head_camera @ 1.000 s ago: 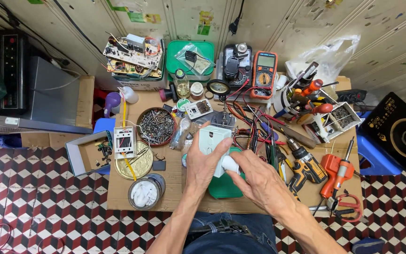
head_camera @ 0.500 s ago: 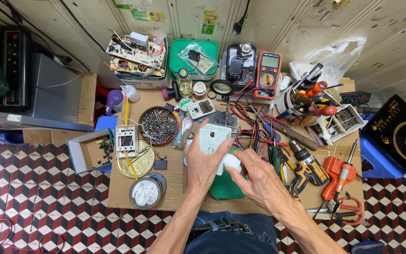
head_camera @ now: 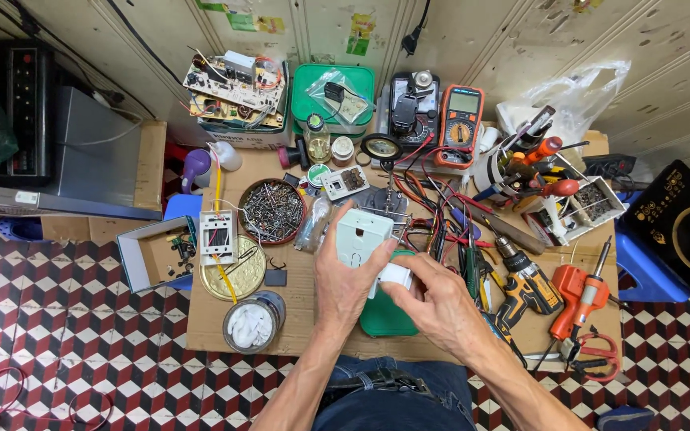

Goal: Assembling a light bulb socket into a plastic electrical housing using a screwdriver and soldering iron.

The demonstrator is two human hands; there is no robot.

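Left hand (head_camera: pixel 345 279) grip holding pale green box (head_camera: pixel 358 235), right hand (head_camera: pixel 433 299) grip — pinching white part (head_camera: pixel 395 276)

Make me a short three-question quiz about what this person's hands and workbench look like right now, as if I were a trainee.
1. True or false: the left hand grips the pale green plastic box.
2. Which lies nearest the right hand? A) the round tin of screws B) the small white part C) the orange multimeter
3. Fill in: the yellow cordless drill lies to the hands' ____ side.

Key:
1. True; its thumb and fingers wrap the box.
2. B; the fingertips pinch it.
3. Right.
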